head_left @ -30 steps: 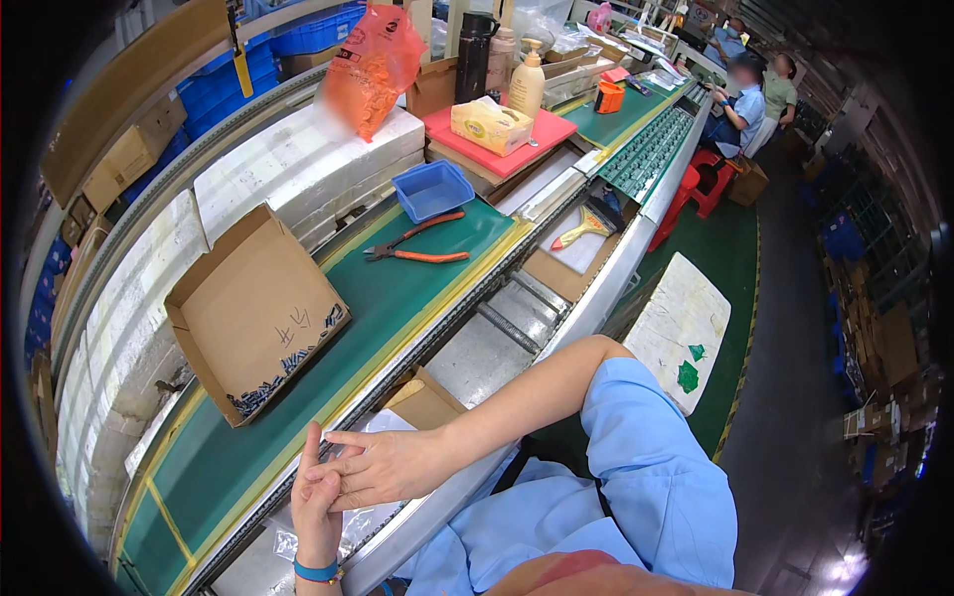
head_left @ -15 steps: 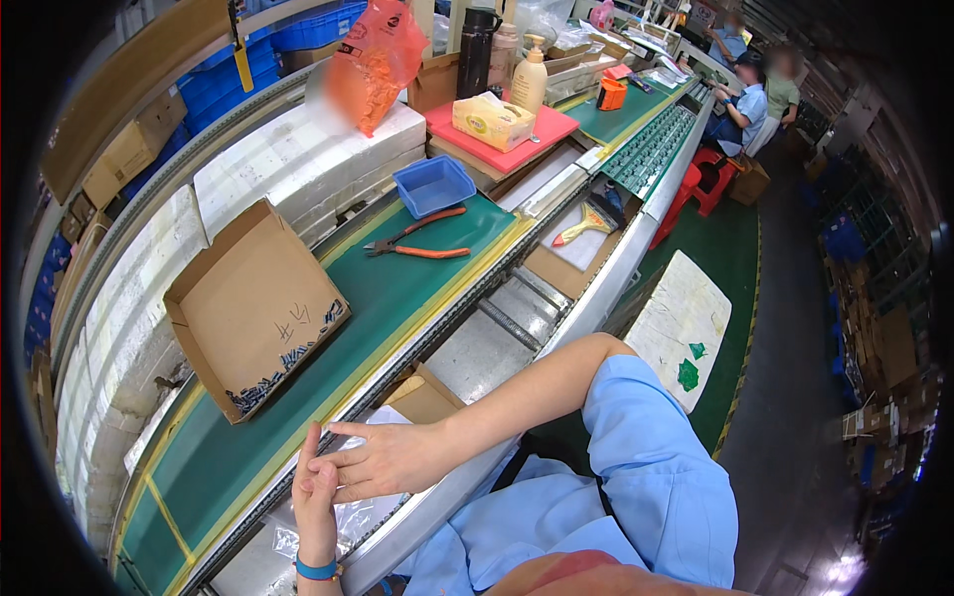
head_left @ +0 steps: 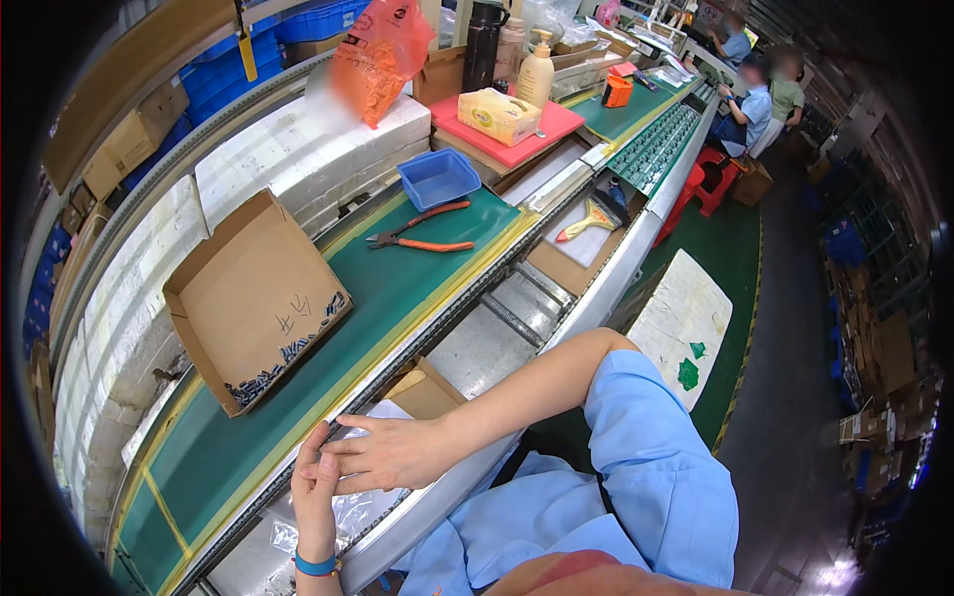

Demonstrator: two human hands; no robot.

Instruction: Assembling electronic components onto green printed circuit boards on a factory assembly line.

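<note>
My left hand (head_left: 314,497), with a blue band at its wrist, is raised at the lower left over the line's near edge. Its index finger and thumb point up and stand a little apart. Reaching across from the right, my right hand (head_left: 393,455) has its fingers stretched out, and their tips meet the left hand's thumb and fingers. No object shows between the hands, though the overlapping fingertips hide part of the contact. Beyond them is an open cardboard box (head_left: 243,298) with small dark parts along its near side. Pliers (head_left: 422,230) with orange handles lie on the green belt (head_left: 368,298).
A blue tray (head_left: 437,179) sits behind the pliers. Below my hands lies a clear plastic bag (head_left: 358,517). A brush (head_left: 596,219) rests in the line's recess; a tissue pack (head_left: 499,116) and pump bottle (head_left: 535,74) stand farther back. Seated people (head_left: 750,109) are at the far right.
My left index finger has bent slightly toward the right hand, and the fingers have shifted a little against each other. The view has moved slightly. Objects on the belt stay put.
</note>
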